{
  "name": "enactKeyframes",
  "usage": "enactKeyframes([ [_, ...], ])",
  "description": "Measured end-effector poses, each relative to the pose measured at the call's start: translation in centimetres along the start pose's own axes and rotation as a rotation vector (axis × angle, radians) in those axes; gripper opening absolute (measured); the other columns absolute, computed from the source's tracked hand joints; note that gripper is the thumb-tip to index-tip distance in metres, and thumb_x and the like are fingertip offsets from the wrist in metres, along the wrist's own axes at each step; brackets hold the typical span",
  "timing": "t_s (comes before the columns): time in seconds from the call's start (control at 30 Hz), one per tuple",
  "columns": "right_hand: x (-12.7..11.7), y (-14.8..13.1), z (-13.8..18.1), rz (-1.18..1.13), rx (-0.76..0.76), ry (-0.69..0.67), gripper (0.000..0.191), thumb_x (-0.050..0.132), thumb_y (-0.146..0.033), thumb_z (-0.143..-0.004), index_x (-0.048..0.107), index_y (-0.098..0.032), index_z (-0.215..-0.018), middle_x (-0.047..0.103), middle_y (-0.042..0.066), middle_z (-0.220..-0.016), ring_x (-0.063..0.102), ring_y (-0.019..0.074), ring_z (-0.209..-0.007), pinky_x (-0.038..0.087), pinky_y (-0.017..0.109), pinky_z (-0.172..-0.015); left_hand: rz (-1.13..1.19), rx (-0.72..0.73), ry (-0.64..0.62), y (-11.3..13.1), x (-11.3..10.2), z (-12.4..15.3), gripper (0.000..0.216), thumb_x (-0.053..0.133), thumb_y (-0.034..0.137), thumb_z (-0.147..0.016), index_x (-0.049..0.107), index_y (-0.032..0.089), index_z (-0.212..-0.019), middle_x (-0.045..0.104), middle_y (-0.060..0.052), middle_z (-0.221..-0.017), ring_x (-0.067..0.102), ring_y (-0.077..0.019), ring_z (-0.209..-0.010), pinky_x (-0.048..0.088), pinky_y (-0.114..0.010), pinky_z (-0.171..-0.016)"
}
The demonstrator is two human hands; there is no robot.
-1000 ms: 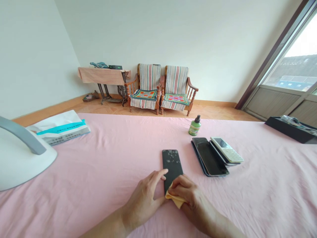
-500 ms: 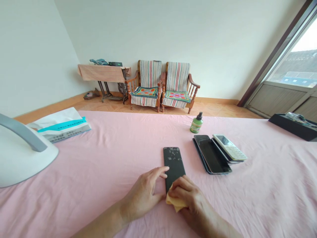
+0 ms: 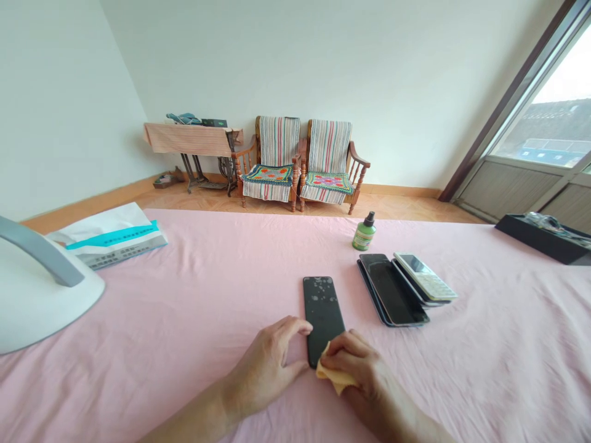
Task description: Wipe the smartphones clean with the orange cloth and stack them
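Note:
A black smartphone [image 3: 325, 314] lies flat on the pink cloth, wet spots dotting the upper part of its screen. My left hand [image 3: 272, 357] rests at its left edge, fingertips against the side and thumb near the lower corner, with finger and thumb apart. Bunched in my right hand [image 3: 362, 372] is a yellow cleaning cloth [image 3: 339, 378], pressed at the phone's lower right corner. To the right lie a stack of dark phones [image 3: 394, 292] and a white keypad phone [image 3: 425, 277] on top of another dark device. Behind them stands a green spray bottle [image 3: 364, 234] with a black cap.
The pink cloth [image 3: 221, 271] covers the surface. At the left are a white appliance with a grey handle [image 3: 50, 258] and a white-and-blue packet [image 3: 115, 237]. A black box [image 3: 540, 237] sits far right. Two wooden chairs [image 3: 302, 163] stand by the wall.
My right hand and the yellow cloth have shifted slightly right, off the phone's lower left part. My left fingers have slid a little down its edge.

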State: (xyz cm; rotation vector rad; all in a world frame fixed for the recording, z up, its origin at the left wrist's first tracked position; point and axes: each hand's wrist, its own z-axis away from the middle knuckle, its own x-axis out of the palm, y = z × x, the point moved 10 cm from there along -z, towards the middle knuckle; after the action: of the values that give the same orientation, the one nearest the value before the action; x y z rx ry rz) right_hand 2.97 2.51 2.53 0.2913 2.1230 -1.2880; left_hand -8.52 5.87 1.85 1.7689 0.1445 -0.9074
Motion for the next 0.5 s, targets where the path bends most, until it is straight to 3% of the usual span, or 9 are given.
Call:
enactKeyframes([
  [0.13, -1.5, 1.7, 0.9, 0.013, 0.081, 0.054, 0.043, 0.046, 0.012, -0.065, 0.070, -0.020, -0.081, 0.059, 0.004, -0.085, 0.057, 0.0156, -0.080, 0.045, 0.026, -0.068, -0.070, 0.161, -0.003, 1.6, 0.3, 0.4, 0.014, 0.068, 0.013, -0.078, 0.064, 0.019, -0.091, 0.063, -0.005, -0.101, 0.061, -0.0180, -0.091, 0.049, -0.030, -0.083],
  [0.37, 0.2, 1.8, -3.7, 0.102, 0.050, 0.037, 0.030, 0.050, 0.004, -0.078, 0.069, -0.018, -0.070, 0.056, 0.004, -0.079, 0.054, 0.0154, -0.076, 0.042, 0.026, -0.065, -0.262, 0.283, -0.021, 2.7, 1.6, 0.7, 0.010, 0.062, 0.008, -0.083, 0.062, 0.017, -0.079, 0.062, -0.001, -0.082, 0.061, -0.0157, -0.077, 0.048, -0.025, -0.070],
  [0.5, 0.0, 2.1, -5.8, 0.138, 0.029, 0.098, 0.029, 0.051, 0.004, -0.077, 0.070, -0.017, -0.078, 0.056, 0.005, -0.083, 0.053, 0.0181, -0.083, 0.043, 0.029, -0.071, -0.308, 0.288, 0.005, 2.8, 1.4, 0.9, 0.011, 0.068, 0.009, -0.079, 0.063, 0.017, -0.083, 0.063, -0.001, -0.083, 0.062, -0.0165, -0.076, 0.048, -0.026, -0.070],
])
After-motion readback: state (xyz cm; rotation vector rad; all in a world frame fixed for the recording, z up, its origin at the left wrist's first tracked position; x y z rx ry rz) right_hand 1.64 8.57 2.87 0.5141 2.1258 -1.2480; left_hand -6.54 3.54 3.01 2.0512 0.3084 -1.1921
